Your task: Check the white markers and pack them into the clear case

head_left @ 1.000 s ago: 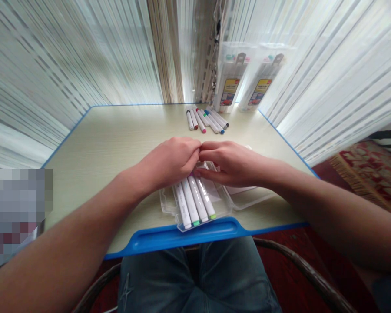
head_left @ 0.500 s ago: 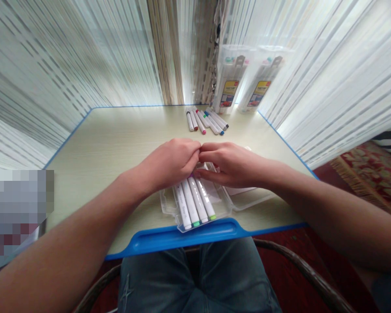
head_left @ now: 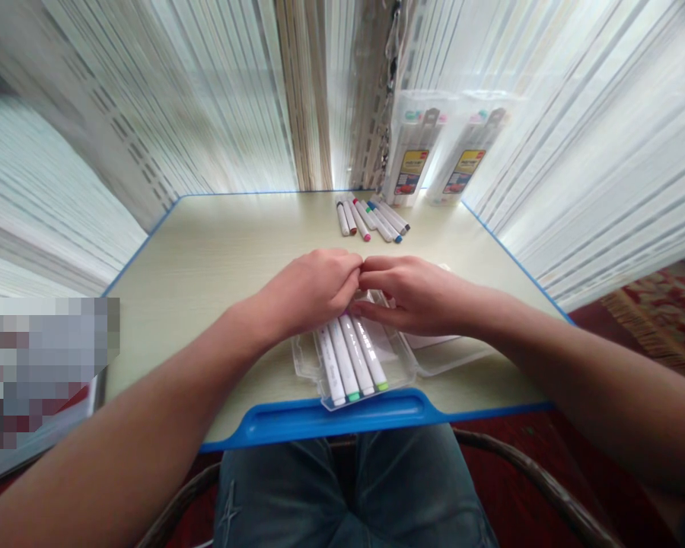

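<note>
An open clear plastic case [head_left: 309, 358] lies at the desk's near edge with several white markers [head_left: 351, 364] side by side in it, their coloured caps toward me. My left hand [head_left: 308, 289] is curled closed over the far ends of the markers. My right hand [head_left: 414, 293] rests beside it, fingers together and flat on the markers and the case, its fingertips meeting those of the left hand. What the fingers pinch is hidden. The case's lid [head_left: 445, 354] lies open to the right under my right wrist.
Several loose markers [head_left: 371, 219] lie at the back of the pale desk [head_left: 217, 251]. Two packaged marker sets [head_left: 434, 152] lean against the striped curtain behind them. A blue tray lip [head_left: 331, 417] edges the desk front. A patterned rug [head_left: 662, 320] is at right.
The view has shifted slightly to the left and up. Both hands stay in the same place on the markers in the case.
</note>
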### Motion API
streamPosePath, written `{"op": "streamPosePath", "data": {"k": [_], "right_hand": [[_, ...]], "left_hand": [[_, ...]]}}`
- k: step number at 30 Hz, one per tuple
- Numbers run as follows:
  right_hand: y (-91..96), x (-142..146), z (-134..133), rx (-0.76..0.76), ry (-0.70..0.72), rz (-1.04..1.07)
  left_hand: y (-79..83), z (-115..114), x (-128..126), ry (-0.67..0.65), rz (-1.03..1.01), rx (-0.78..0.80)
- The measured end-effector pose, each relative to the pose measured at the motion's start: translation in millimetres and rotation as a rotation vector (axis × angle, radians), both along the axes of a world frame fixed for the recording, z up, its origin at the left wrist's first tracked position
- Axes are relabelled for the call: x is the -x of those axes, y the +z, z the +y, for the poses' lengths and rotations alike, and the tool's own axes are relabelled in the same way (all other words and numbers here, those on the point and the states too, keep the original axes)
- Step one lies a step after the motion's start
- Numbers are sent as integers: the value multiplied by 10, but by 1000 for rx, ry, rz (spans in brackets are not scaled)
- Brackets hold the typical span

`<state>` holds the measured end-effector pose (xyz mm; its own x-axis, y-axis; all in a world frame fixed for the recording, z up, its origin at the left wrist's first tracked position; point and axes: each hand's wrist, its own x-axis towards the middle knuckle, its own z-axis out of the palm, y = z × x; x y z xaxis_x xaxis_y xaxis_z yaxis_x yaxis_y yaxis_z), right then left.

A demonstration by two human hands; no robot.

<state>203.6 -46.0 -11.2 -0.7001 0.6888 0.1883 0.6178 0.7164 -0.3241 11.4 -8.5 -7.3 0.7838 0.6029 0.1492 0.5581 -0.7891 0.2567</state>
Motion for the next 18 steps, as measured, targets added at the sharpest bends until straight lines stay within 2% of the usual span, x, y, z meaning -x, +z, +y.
{"op": "streamPosePath", "data": {"k": [18], "right_hand": [[-51,-11,3,-12,4,13]], "left_hand": [[-19,-13,9,-14,1,-21]]}}
